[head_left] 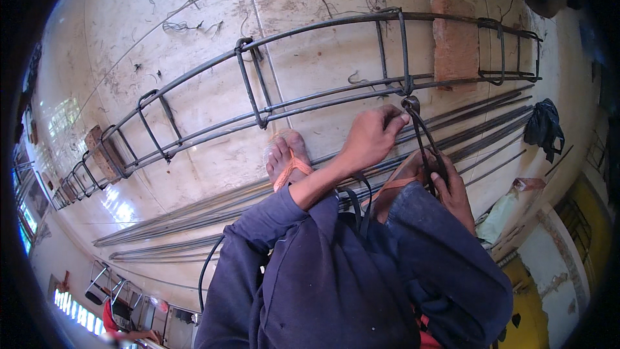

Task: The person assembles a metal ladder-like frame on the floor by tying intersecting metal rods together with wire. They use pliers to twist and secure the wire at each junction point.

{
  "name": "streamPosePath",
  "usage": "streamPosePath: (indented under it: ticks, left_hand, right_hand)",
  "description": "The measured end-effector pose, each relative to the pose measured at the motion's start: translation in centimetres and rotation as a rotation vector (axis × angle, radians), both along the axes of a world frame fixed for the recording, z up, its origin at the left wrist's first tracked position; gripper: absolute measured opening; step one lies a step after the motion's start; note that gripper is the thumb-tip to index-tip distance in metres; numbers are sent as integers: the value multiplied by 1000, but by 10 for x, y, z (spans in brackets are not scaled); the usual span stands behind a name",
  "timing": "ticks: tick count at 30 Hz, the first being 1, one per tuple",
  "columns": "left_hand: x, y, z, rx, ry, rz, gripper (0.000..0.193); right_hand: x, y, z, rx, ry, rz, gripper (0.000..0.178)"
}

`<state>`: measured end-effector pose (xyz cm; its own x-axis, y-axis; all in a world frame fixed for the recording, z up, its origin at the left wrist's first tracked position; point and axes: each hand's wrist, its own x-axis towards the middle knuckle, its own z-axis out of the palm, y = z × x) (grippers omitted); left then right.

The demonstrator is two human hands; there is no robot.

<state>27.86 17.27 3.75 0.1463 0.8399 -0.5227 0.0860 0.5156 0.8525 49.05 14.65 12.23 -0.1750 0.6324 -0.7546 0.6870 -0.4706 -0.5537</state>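
Dark blue trousers [336,284] on the person's bent knees fill the lower part of the view, nearest to the camera. Far to the left of the fingers, a long rebar cage [258,100] made of parallel steel bars and rectangular stirrups lies on the tiled floor [194,26], and its left part rests on a brick [103,148]. Below it, loose straight bars [181,226] lie on the floor. A foot in an orange sandal [287,161] stands just left of the left hand [371,137]. The fingers [392,118] of this hand are pressed together and pinch the lower bar of the cage where a stirrup crosses it. Just beside them, to the right, the right hand [452,190] has its fingers closed around a dark hooked tying tool [421,139], whose tip touches the same crossing. Farther right, a second brick [456,45] supports the cage, and a dark cloth [544,126] lies on the floor.
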Motion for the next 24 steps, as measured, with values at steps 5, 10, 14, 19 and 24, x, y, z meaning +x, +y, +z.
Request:
streamPosePath:
  ticks: [5,10,14,19,24]
  left_hand:
    - [-18,8,-13,98,-24,-114,31]
    - [-21,6,-29,224,-50,-114,28]
    - [-15,4,-17,136,-21,-99,27]
    - [-14,0,-22,175,12,-91,25]
    - [-14,0,-22,162,-13,-81,25]
  right_hand:
    - [11,-16,-10,-222,152,-244,49]
    - [8,-28,-24,-183,237,-230,52]
    - [1,-30,-23,-109,251,-214,50]
    - [3,-37,-31,-36,269,-219,49]
    - [3,-37,-30,65,173,-116,48]
